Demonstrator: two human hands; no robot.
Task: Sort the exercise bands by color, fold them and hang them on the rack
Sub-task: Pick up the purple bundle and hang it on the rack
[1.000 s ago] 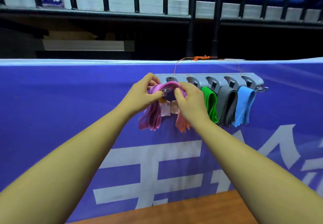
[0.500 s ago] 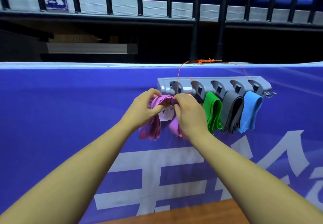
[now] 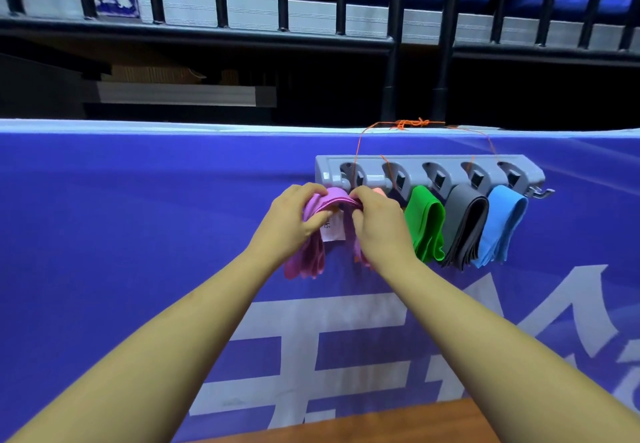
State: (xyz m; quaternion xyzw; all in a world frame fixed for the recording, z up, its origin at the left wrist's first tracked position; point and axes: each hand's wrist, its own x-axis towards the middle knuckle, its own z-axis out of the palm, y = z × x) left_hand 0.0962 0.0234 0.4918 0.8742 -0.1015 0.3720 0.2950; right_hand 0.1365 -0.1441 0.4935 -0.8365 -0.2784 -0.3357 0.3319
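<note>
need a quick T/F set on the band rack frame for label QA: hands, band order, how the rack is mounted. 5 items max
1. Both the left hand and the right hand grip the purple band. True.
2. The green band hangs to the right of the grey band. False: green hangs to the left of grey.
3. The blue band is the rightmost band on the rack. True.
4. The rack is mounted on a wooden wall. False: it sits against a blue banner, with orange string running up over the top edge.
5. A white tag hangs below the purple band, between the hands. True.
</note>
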